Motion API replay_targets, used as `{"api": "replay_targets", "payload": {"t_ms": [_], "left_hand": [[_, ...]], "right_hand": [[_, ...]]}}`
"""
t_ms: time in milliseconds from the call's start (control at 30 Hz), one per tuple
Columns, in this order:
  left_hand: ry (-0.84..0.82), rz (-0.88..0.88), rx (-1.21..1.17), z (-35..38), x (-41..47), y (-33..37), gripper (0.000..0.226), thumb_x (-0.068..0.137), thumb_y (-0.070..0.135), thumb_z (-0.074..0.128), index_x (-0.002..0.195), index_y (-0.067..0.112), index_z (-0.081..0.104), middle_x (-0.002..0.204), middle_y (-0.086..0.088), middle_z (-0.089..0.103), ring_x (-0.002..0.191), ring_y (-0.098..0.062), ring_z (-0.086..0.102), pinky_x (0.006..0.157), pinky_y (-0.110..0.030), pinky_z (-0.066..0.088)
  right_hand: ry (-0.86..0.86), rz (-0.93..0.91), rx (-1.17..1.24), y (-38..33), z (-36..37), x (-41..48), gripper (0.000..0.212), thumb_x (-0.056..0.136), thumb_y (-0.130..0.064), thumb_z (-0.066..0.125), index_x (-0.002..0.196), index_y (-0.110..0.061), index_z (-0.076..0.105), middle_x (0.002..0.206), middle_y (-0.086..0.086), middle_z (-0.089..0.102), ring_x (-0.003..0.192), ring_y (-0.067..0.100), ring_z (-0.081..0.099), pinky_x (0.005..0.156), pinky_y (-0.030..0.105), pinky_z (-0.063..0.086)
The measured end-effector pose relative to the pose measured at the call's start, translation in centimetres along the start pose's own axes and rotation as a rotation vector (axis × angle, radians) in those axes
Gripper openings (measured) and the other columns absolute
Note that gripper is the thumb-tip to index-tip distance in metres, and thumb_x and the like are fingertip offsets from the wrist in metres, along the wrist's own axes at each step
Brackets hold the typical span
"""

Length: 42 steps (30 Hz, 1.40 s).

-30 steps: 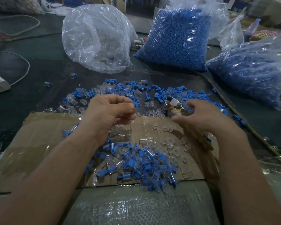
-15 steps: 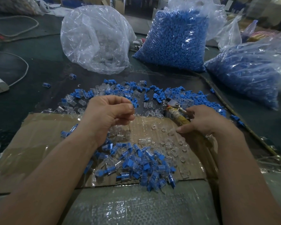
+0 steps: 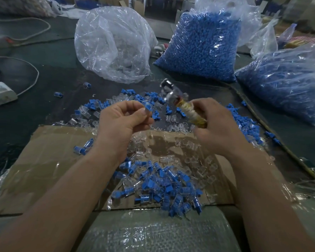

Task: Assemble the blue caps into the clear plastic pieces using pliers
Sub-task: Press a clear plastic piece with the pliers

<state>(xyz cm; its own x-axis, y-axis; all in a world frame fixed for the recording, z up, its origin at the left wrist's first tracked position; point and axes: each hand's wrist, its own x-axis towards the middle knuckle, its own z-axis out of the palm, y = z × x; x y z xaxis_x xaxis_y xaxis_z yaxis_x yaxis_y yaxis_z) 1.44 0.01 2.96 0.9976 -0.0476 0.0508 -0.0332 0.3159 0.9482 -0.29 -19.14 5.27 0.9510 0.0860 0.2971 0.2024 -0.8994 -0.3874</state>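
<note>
Left hand (image 3: 122,120) pinches a blue cap (image 3: 148,107) between curled fingers (image 3: 135,104); right hand (image 3: 216,124) grips the pliers (image 3: 182,104), long axis tilted toward 11 o'clock, blurred head near, at the cap's 1 o'clock.

No legible text, labels, brands or numbers on anything in view.

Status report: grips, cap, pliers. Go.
Left grip pinches blue cap. Right grip holds pliers, head up, blurred. Nothing between cap and pliers.
</note>
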Motion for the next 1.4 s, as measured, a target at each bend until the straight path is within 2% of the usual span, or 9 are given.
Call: {"api": "replay_targets", "payload": {"t_ms": [100, 233, 467, 633, 800, 967, 1100, 1300, 1400], "left_hand": [[0.018, 0.043, 0.003, 0.1, -0.1, 0.1, 0.009, 0.077, 0.000, 0.060, 0.076, 0.009, 0.060, 0.062, 0.002, 0.068, 0.058, -0.010, 0.065, 0.054, -0.017, 0.052], [0.033, 0.070, 0.001, 0.1, 0.0, 0.2, 0.013, 0.079, -0.001, 0.060, 0.075, 0.011, 0.060, 0.062, 0.003, 0.068, 0.059, -0.009, 0.065, 0.054, -0.017, 0.051], [0.018, 0.076, 0.005, 0.1, 0.0, 0.1, 0.013, 0.078, -0.002, 0.060, 0.074, 0.011, 0.060, 0.063, 0.003, 0.068, 0.058, -0.009, 0.064, 0.054, -0.018, 0.051], [0.019, 0.087, 0.052, 0.1, -0.1, 0.1, 0.014, 0.079, -0.003, 0.060, 0.075, 0.010, 0.060, 0.065, 0.001, 0.067, 0.058, -0.009, 0.064, 0.055, -0.017, 0.051], [0.067, 0.134, 0.117, 0.2, -0.2, 0.1, 0.018, 0.082, -0.005, 0.059, 0.074, 0.011, 0.060, 0.067, -0.003, 0.065, 0.058, -0.009, 0.063, 0.055, -0.018, 0.052], [0.108, 0.145, 0.136, 0.2, -0.2, 0.1, 0.019, 0.082, -0.004, 0.059, 0.073, 0.012, 0.058, 0.063, 0.000, 0.063, 0.053, -0.007, 0.061, 0.054, -0.018, 0.052], [0.110, 0.157, 0.143, 0.1, -0.2, 0.3, 0.020, 0.081, -0.005, 0.060, 0.072, 0.012, 0.060, 0.058, 0.004, 0.065, 0.053, -0.009, 0.062, 0.053, -0.019, 0.052], [0.083, 0.162, 0.299, 0.1, -0.2, 0.1, 0.018, 0.080, 0.000, 0.064, 0.073, 0.017, 0.062, 0.063, 0.004, 0.066, 0.057, -0.007, 0.064, 0.054, -0.017, 0.052], [0.091, 0.167, 0.337, 0.2, -0.4, 0.0, 0.019, 0.081, -0.001, 0.063, 0.073, 0.017, 0.062, 0.066, 0.002, 0.066, 0.058, -0.006, 0.065, 0.055, -0.016, 0.052]], "right_hand": [[-0.112, -0.065, -0.027, -0.6, 0.7, -0.1, 0.046, 0.073, -0.004, 0.058, 0.116, -0.017, 0.047, 0.098, -0.004, 0.039, 0.088, 0.011, 0.038, 0.070, 0.024, 0.027], [-0.174, -0.097, -0.018, -0.9, 0.8, -0.2, 0.046, 0.074, -0.006, 0.058, 0.117, -0.018, 0.046, 0.100, -0.009, 0.037, 0.091, 0.006, 0.035, 0.079, 0.020, 0.025], [-0.231, -0.102, 0.018, -0.8, 0.9, -0.2, 0.035, 0.074, -0.006, 0.057, 0.098, -0.027, 0.040, 0.083, -0.022, 0.034, 0.078, -0.008, 0.036, 0.066, 0.005, 0.025], [-0.249, -0.102, 0.031, -1.1, 1.1, -0.2, 0.027, 0.076, -0.008, 0.056, 0.093, -0.025, 0.044, 0.078, -0.015, 0.039, 0.072, -0.003, 0.037, 0.061, 0.016, 0.026], [-0.208, -0.078, 0.068, -1.7, 1.4, -0.3, 0.027, 0.077, -0.007, 0.058, 0.095, -0.025, 0.050, 0.074, -0.018, 0.043, 0.068, -0.002, 0.041, 0.057, 0.014, 0.026], [-0.161, -0.088, 0.056, -2.1, 1.7, -0.3, 0.025, 0.076, -0.006, 0.058, 0.085, -0.026, 0.046, 0.067, -0.017, 0.043, 0.062, -0.001, 0.041, 0.054, 0.019, 0.028], [-0.138, -0.088, 0.068, -1.9, 1.8, -0.4, 0.023, 0.074, -0.006, 0.059, 0.087, -0.023, 0.052, 0.067, -0.017, 0.042, 0.062, 0.000, 0.041, 0.054, 0.020, 0.029], [-0.225, -0.051, 0.065, -0.6, 0.6, -0.1, 0.032, 0.073, -0.001, 0.061, 0.098, -0.022, 0.056, 0.075, -0.020, 0.045, 0.069, -0.004, 0.042, 0.056, 0.002, 0.029], [-0.304, -0.061, 0.076, -0.3, 0.4, -0.1, 0.034, 0.077, 0.002, 0.057, 0.096, -0.025, 0.051, 0.082, -0.018, 0.046, 0.074, -0.003, 0.042, 0.057, 0.006, 0.029]]}}
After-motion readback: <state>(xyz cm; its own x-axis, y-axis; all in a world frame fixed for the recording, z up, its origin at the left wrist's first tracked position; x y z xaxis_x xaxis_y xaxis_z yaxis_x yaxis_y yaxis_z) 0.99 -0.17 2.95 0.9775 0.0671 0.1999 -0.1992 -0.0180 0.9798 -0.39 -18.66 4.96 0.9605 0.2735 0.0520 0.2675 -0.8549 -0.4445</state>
